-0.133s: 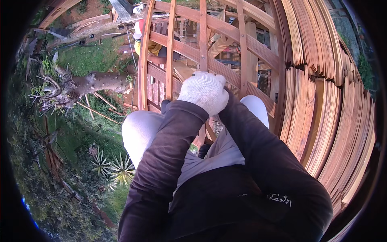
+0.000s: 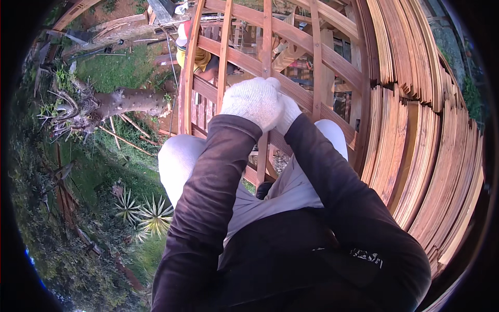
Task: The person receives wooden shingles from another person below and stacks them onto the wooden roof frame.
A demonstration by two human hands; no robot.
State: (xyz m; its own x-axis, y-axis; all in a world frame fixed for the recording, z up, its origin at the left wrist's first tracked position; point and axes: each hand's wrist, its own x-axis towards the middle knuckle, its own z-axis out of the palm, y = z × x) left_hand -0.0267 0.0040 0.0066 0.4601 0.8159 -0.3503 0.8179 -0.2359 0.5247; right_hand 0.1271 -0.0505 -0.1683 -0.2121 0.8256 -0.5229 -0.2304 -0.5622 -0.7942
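Note:
My left hand (image 2: 249, 101) and my right hand (image 2: 286, 113), both in white knit gloves, are closed and pressed together above a brown timber lattice (image 2: 291, 86), near an upright slat (image 2: 267, 41). The back of my left hand covers most of my right one, and whatever they grip is hidden. Dark sleeves run up to both wrists. My pale-trousered knees (image 2: 179, 158) sit either side below the hands.
Stacked slats (image 2: 436, 171) fill the right side. Far below on the left lie grass (image 2: 109, 67), a lopped tree trunk (image 2: 130, 104) and spiky plants (image 2: 156, 218). Another person (image 2: 189, 57) in yellow works beyond the lattice at the upper left.
My joined hands have shifted a little up and to the left, and more of my right glove's wrist shows. The view of the lattice has moved slightly.

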